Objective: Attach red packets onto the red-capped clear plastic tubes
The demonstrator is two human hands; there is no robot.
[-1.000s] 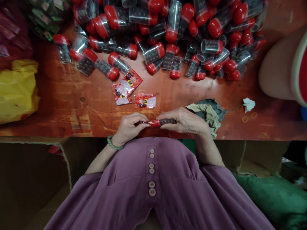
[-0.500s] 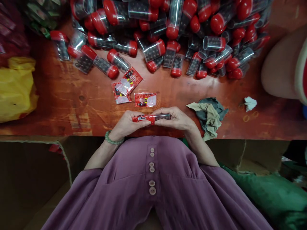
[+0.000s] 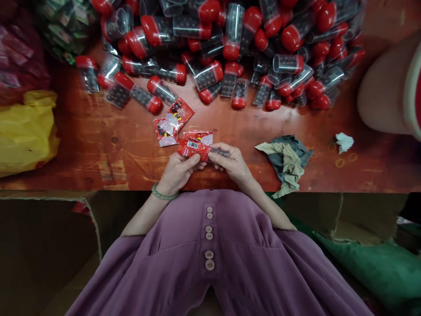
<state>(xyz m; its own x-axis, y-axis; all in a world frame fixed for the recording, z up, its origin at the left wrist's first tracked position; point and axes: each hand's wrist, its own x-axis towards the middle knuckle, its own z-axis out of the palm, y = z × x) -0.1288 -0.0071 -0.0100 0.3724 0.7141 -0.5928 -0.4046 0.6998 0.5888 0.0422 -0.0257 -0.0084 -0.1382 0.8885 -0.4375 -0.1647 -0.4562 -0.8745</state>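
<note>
My left hand [image 3: 179,171] is closed on a red printed packet [image 3: 192,148] whose barcode side faces up, thumb on top and fingers beneath. My right hand [image 3: 233,166] grips a slim dark, see-through piece [image 3: 220,152] that meets the packet's right end. Whether the two are joined, I cannot tell, since the fingers cover the place. Just behind my hands lies another red packet [image 3: 206,138], partly covered by the held one. Two more overlapping red packets [image 3: 177,116] rest a little farther back to the left.
Clear tubes with red caps and dark dotted contents [image 3: 208,75] are heaped along the back. A yellow bag [image 3: 26,131] lies at left, a pale bucket [image 3: 381,96] stands at right. Crumpled cloths [image 3: 287,160], white tissue [image 3: 344,142] and rubber bands lie right of my hands.
My hands have moved slightly away from my body. The held packet has turned to show its flat barcode side, and less of the dark piece shows beyond my right fingers.
</note>
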